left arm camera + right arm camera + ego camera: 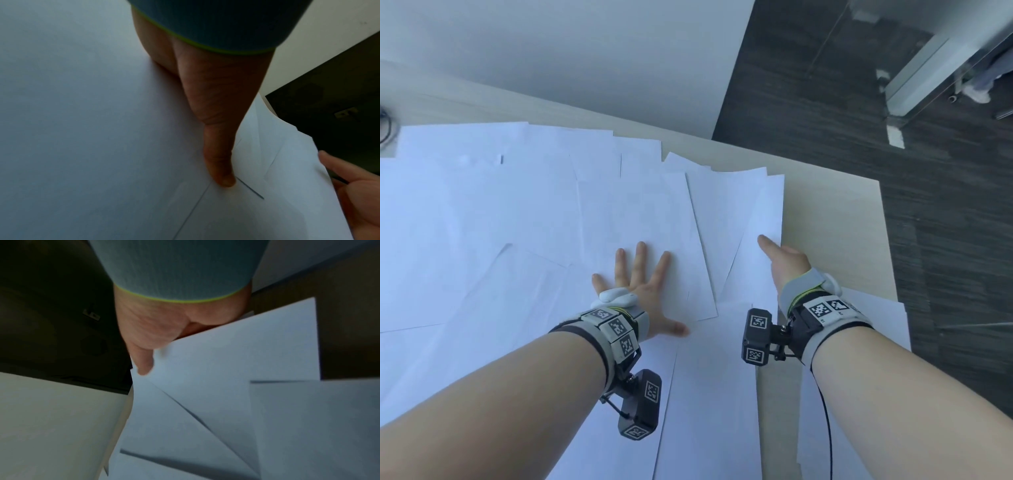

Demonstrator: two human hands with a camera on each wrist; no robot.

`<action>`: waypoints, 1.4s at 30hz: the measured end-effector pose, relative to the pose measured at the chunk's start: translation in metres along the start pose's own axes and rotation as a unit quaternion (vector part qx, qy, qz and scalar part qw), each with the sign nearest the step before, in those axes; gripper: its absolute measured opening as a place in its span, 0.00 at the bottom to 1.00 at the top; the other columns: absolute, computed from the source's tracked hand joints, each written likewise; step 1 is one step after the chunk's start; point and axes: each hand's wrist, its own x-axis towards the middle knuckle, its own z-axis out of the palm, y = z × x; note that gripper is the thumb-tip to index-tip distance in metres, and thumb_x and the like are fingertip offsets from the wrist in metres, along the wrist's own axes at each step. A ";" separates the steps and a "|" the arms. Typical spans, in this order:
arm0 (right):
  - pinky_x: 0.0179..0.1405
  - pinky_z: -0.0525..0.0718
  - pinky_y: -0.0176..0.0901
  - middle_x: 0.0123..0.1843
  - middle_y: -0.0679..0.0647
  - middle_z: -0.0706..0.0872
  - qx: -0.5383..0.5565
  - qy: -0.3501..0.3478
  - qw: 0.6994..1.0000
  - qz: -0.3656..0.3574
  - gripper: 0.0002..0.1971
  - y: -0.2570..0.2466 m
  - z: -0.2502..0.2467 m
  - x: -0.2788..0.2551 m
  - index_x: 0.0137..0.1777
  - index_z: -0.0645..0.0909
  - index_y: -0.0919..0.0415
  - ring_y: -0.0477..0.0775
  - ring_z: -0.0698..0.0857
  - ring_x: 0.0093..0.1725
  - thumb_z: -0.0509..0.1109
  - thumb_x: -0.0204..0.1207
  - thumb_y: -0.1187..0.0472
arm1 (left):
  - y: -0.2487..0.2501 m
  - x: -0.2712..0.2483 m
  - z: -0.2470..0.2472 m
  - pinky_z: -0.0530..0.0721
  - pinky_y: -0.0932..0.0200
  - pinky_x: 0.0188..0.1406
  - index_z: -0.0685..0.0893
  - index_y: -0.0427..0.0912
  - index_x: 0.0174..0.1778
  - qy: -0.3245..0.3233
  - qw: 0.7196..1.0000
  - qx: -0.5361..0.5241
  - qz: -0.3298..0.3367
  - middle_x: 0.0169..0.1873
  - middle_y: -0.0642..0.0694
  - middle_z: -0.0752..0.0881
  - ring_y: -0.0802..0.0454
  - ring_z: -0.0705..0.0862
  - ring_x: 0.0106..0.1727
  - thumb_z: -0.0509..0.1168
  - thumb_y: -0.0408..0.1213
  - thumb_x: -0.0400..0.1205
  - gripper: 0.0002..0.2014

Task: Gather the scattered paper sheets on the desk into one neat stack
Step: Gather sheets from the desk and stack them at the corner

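Right hand [787,260] fingers vanish under lifted sheet [763,219]; grip unclear.

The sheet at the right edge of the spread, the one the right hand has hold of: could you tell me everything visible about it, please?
The sheet is plain white paper, blank on the side that shows. It lies outermost on the right of the fanned sheets, overlapping its neighbours. The right hand pinches its right edge, thumb on top, fingers hidden beneath, so that edge lifts off the light wooden desk. The right wrist view shows the gripped paper raised and slightly curved.
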 end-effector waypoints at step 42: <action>0.66 0.83 0.66 0.56 0.56 0.93 0.125 -0.028 0.988 -0.091 0.15 0.049 -0.105 -0.116 0.52 0.89 0.50 0.65 0.89 0.59 0.69 0.67 0.62 | 0.003 -0.065 -0.014 0.71 0.49 0.72 0.76 0.54 0.80 0.172 0.868 -0.465 0.001 0.73 0.54 0.79 0.45 0.77 0.76 0.56 0.58 0.89 0.25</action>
